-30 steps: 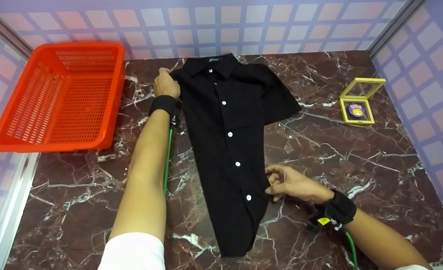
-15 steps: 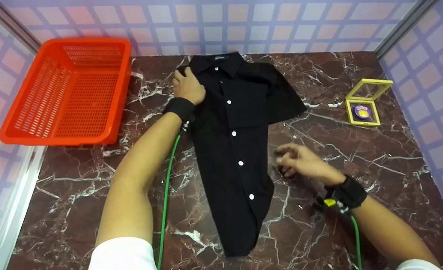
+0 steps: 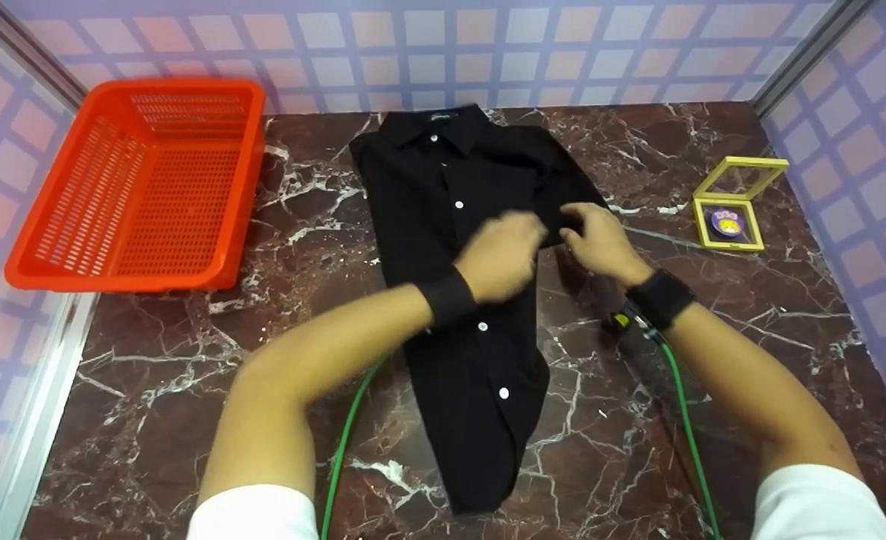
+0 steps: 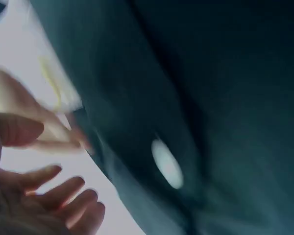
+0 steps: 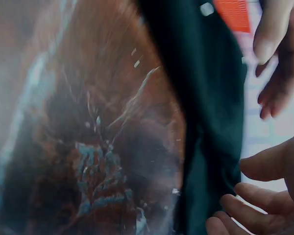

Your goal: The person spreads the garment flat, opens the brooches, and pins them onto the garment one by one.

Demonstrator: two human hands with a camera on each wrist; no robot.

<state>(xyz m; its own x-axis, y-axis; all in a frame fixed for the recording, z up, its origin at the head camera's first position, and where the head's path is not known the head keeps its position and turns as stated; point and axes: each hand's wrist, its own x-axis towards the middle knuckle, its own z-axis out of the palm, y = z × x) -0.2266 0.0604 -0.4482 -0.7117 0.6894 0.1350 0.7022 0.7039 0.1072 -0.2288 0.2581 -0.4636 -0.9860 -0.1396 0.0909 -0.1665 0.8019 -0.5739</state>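
Note:
A black short-sleeved shirt (image 3: 420, 195) with white buttons lies on the table, collar toward the back wall. Its left-hand side is folded in, while one sleeve (image 3: 563, 172) spreads out to the right. My left hand (image 3: 503, 255), blurred, is over the middle of the shirt; in the left wrist view its fingers (image 4: 83, 205) are loosely bent with nothing between them. At the sleeve's lower edge is my right hand (image 3: 600, 240), thumb and fingers apart. The right wrist view shows that hand's fingertips (image 5: 228, 200) right at the black cloth.
A red plastic basket (image 3: 251, 180) stands at the back left. At the right, a small yellow hinged frame (image 3: 726, 246) stands open with a round purple badge (image 3: 728, 223) inside. Patterned walls border the dark marbled table (image 3: 638, 442). Green cables (image 3: 683, 405) trail from both wrists.
My left hand has left the shirt's left shoulder and swung right across the front. The right hand has let go of the lower right edge and moved up to the sleeve.

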